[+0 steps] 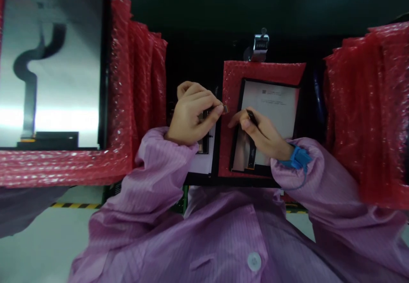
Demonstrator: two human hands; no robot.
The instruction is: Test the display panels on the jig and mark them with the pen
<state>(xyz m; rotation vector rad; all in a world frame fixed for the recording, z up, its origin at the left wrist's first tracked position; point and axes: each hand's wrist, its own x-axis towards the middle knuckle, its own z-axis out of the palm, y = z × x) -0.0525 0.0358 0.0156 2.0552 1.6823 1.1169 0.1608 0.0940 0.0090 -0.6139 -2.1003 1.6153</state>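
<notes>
screen lies on red wrap, left hand pinching a connector, right hand holding black cable

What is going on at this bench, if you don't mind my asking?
A person's left hand pinches a small orange-edged piece between thumb and finger. The right hand, with a blue strap at its wrist, holds a dark strip above a screen. That screen lies on red bubble wrap. Another screen sits at far left, with more red wrap stacked at right.
</notes>
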